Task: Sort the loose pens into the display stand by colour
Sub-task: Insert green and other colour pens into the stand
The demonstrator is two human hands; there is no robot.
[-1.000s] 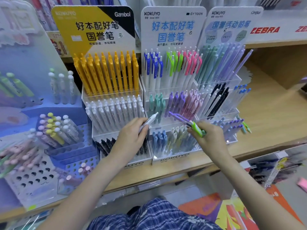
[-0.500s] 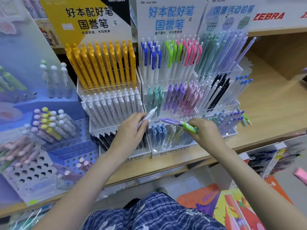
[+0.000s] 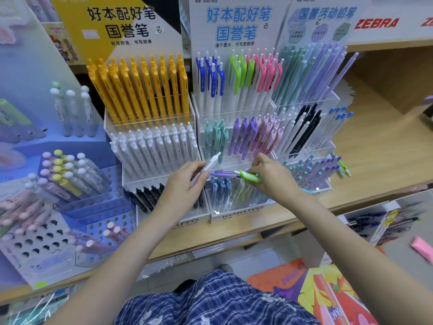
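Observation:
My left hand (image 3: 185, 184) grips a white pen (image 3: 207, 166) that points up and right, in front of the white-pen row. My right hand (image 3: 273, 175) holds a bundle of loose pens lying sideways: a purple pen (image 3: 221, 174) and a green-clipped pen (image 3: 249, 177), tips pointing left toward my left hand. Both hands hover just above the lower tiers of the clear acrylic display stand (image 3: 236, 213). Its rows hold blue, green and pink clips on top, teal, purple and pink in the middle, pale blue and pastel below.
A stand of yellow pens (image 3: 145, 90) and white pens (image 3: 152, 148) stands to the left, with black pens (image 3: 145, 195) below. A lavender pencil stand (image 3: 311, 73) is at the right. A few loose pens (image 3: 343, 168) lie on the wooden shelf (image 3: 386, 148). A blue holed rack (image 3: 70, 207) stands far left.
My hands have come closer together; the right hand's pen bundle has swung flatter and leftward until its tips nearly reach my left hand. The camera has tilted down.

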